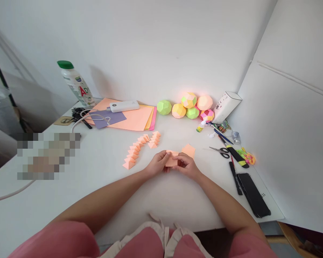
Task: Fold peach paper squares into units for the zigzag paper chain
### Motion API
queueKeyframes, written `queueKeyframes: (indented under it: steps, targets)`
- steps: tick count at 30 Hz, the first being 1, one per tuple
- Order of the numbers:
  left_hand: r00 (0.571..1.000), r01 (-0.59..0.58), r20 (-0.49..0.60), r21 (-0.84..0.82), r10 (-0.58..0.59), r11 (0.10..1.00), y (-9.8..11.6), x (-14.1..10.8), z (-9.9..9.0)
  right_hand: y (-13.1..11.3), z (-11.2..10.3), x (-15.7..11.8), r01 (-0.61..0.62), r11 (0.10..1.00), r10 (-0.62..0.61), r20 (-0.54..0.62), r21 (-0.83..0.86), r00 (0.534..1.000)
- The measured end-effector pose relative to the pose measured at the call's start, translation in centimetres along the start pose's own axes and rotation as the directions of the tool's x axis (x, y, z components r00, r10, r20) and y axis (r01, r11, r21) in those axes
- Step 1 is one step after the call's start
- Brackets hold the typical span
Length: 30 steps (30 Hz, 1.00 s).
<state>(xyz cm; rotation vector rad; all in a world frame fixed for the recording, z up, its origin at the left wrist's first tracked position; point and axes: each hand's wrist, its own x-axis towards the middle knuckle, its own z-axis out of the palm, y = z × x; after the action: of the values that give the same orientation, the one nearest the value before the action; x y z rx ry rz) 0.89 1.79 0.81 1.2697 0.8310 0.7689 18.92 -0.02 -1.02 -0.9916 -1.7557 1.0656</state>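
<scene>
A small piece of peach paper (172, 159) is held between both hands above the table's front middle. My left hand (158, 163) pinches its left side, thumb on top. My right hand (188, 165) grips its right edge with bent fingers; the fingers underneath are mostly hidden. Just behind the right hand lies another flat piece of peach paper (188, 150). To the left, several folded peach paper pieces (133, 152) stand in a curved row, with a shorter row of folded pieces (154, 140) beside it.
Several paper balls (188, 100) sit by the wall near a small glue bottle (200, 126). On the right lie scissors (221, 151), a cutter (237, 156) and a phone (253, 195). Coloured sheets (134, 120), a white power bank (124, 106) and a bottle (76, 86) are back left.
</scene>
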Motion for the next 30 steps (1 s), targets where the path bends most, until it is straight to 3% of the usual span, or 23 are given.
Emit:
queueKeyframes:
  steps: [16, 25, 30]
  targets:
    - [1.0, -0.01, 0.025, 0.023, 0.01, 1.0, -0.04, -0.01, 0.05, -0.22, -0.09, 0.06, 0.043, 0.999, -0.043, -0.021, -0.031, 0.999]
    - [0.997, -0.036, 0.074, 0.038, 0.033, 0.999, -0.52, 0.02, 0.08, -0.7, -0.28, 0.12, -0.072, 0.995, 0.073, -0.016, 0.074, 0.997]
    - [0.995, -0.017, 0.097, 0.031, 0.014, 0.999, -0.2, -0.22, -0.02, -0.83, -0.14, 0.18, -0.093, 0.992, 0.101, -0.082, 0.089, 0.992]
